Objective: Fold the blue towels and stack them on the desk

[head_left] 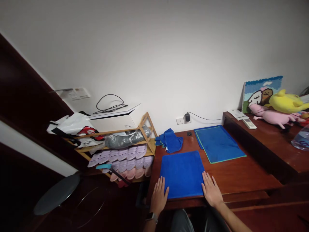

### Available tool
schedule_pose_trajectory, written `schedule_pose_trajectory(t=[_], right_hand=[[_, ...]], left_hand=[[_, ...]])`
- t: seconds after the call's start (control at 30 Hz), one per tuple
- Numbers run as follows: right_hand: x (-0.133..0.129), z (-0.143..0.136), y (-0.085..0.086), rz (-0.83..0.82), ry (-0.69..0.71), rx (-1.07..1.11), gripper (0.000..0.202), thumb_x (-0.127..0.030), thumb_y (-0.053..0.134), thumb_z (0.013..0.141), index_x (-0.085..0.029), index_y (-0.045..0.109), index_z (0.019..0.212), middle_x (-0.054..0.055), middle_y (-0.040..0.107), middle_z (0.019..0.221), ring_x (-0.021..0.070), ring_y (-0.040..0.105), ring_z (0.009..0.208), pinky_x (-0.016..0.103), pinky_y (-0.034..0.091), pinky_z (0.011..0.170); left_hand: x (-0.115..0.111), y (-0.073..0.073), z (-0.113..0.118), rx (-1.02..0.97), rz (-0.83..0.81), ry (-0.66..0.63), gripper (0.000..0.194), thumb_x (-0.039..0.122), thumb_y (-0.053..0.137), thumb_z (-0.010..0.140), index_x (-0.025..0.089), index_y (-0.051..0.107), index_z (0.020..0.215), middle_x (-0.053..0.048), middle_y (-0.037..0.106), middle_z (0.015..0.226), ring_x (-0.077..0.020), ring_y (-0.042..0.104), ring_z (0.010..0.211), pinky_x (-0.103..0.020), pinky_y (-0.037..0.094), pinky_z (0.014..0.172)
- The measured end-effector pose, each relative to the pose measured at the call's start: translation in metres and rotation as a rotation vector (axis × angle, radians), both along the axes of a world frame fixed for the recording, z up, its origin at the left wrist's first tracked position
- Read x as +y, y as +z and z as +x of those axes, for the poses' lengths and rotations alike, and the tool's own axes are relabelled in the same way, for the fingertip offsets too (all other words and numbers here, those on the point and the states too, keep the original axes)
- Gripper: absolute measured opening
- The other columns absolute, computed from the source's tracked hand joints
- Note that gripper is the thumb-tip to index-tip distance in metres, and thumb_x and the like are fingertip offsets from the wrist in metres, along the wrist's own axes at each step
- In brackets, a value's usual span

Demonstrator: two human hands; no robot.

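Note:
A blue cloth [182,174] lies spread flat near the front edge of the wooden desk. My left hand [159,194] rests flat by its lower left edge, fingers out and thumb apart. At the lower right edge, my right hand [211,189] lies flat too, with its fingertips touching the border. Behind on the right is a flat stack of blue cloths [218,144], the top one with a green edge. A crumpled blue cloth [173,141] sits at the back left of the desk. Neither hand grips anything.
The desk [231,175] stands against a wall with a plugged-in black adapter [187,117]. A raised cabinet [272,141] on the right holds plush toys [287,103], a remote [249,124] and a water bottle [301,138]. Left stand a slipper rack [151,141] and a round stool [58,195].

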State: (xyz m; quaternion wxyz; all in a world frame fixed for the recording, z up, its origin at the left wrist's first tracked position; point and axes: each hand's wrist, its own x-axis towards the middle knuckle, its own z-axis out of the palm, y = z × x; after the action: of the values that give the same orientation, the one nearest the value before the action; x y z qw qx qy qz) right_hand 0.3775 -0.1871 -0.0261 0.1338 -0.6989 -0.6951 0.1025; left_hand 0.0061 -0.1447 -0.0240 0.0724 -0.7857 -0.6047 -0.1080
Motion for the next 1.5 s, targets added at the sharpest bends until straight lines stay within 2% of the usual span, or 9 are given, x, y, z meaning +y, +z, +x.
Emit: schedule_pose_trajectory(t=[0.23,0.53,0.9,1.0,1.1,1.2,1.3,1.4,1.5], right_hand=[[0.015,-0.008,-0.003,-0.048,-0.039,-0.03,0.072,-0.049,0.015,0.107,-0.015,0.029,0.169,0.004,0.025,0.175,0.026,0.024,0.163,0.05,0.019,0.134],[0.148,-0.007,0.034,-0.052,-0.111,-0.044,0.073,-0.042,0.018,0.105,-0.007,0.025,0.169,0.012,0.023,0.176,0.0258,0.021,0.164,0.048,0.019,0.133],[0.174,0.002,-0.018,0.013,-0.066,-0.049,0.077,-0.048,0.018,0.104,-0.006,0.029,0.168,0.012,0.026,0.175,0.0277,0.024,0.163,0.049,0.015,0.133],[0.173,0.002,-0.016,0.004,-0.067,-0.058,0.077,-0.047,0.019,0.104,-0.006,0.028,0.168,0.011,0.026,0.175,0.0273,0.023,0.164,0.048,0.014,0.133],[0.174,0.003,-0.016,0.008,-0.06,-0.059,0.077,-0.046,0.019,0.104,-0.006,0.027,0.168,0.012,0.025,0.176,0.0272,0.022,0.164,0.048,0.013,0.134],[0.174,0.004,-0.02,0.002,-0.043,-0.066,0.076,-0.045,0.019,0.103,-0.006,0.027,0.168,0.011,0.025,0.176,0.027,0.022,0.164,0.049,0.015,0.133],[0.175,0.005,-0.024,0.003,-0.041,-0.074,0.076,-0.043,0.019,0.103,-0.007,0.028,0.168,0.01,0.025,0.175,0.0264,0.023,0.164,0.049,0.016,0.133],[0.174,0.004,-0.023,0.011,-0.057,-0.074,0.076,-0.045,0.017,0.103,-0.006,0.028,0.168,0.01,0.026,0.175,0.0266,0.024,0.164,0.048,0.016,0.133],[0.172,0.004,-0.019,0.016,-0.054,-0.075,0.078,-0.048,0.016,0.104,-0.006,0.028,0.168,0.01,0.026,0.175,0.0269,0.024,0.163,0.047,0.016,0.133]], left_hand=[[-0.002,-0.014,0.004,-0.025,0.087,-0.002,0.067,0.043,0.036,0.11,0.022,0.018,0.171,-0.01,0.044,0.169,-0.0269,0.042,0.156,-0.05,0.044,0.125],[-0.004,-0.018,0.001,-0.075,0.079,0.006,0.077,0.043,0.04,0.108,0.029,-0.002,0.171,-0.006,0.036,0.172,-0.0283,0.041,0.156,-0.053,0.047,0.124],[-0.008,-0.002,-0.001,-0.036,-0.054,0.013,0.075,0.045,0.038,0.108,0.032,-0.002,0.171,-0.002,0.032,0.174,-0.0297,0.042,0.156,-0.055,0.044,0.125],[0.019,0.023,0.041,-0.081,-0.058,-0.023,0.068,0.04,0.032,0.11,0.029,0.004,0.172,-0.004,0.031,0.175,-0.0288,0.036,0.159,-0.055,0.04,0.128],[0.067,0.04,0.117,-0.155,-0.067,-0.18,0.063,0.039,0.028,0.112,0.027,0.013,0.172,-0.003,0.03,0.176,-0.0248,0.031,0.161,-0.051,0.035,0.131],[0.114,0.035,0.192,-0.213,-0.096,-0.32,0.063,0.042,0.029,0.112,0.023,0.02,0.171,-0.007,0.032,0.175,-0.0248,0.03,0.162,-0.05,0.032,0.132],[0.144,0.012,0.222,-0.235,-0.126,-0.33,0.065,0.044,0.03,0.111,0.021,0.02,0.171,-0.012,0.037,0.172,-0.0281,0.034,0.16,-0.055,0.034,0.13],[0.156,-0.006,0.188,-0.211,-0.117,-0.264,0.066,0.048,0.032,0.11,0.024,0.02,0.171,-0.011,0.036,0.172,-0.0295,0.034,0.16,-0.057,0.032,0.13],[0.162,-0.004,0.108,-0.133,-0.138,-0.066,0.066,0.051,0.031,0.11,0.025,0.022,0.171,-0.011,0.033,0.174,-0.0313,0.033,0.161,-0.061,0.032,0.129]])
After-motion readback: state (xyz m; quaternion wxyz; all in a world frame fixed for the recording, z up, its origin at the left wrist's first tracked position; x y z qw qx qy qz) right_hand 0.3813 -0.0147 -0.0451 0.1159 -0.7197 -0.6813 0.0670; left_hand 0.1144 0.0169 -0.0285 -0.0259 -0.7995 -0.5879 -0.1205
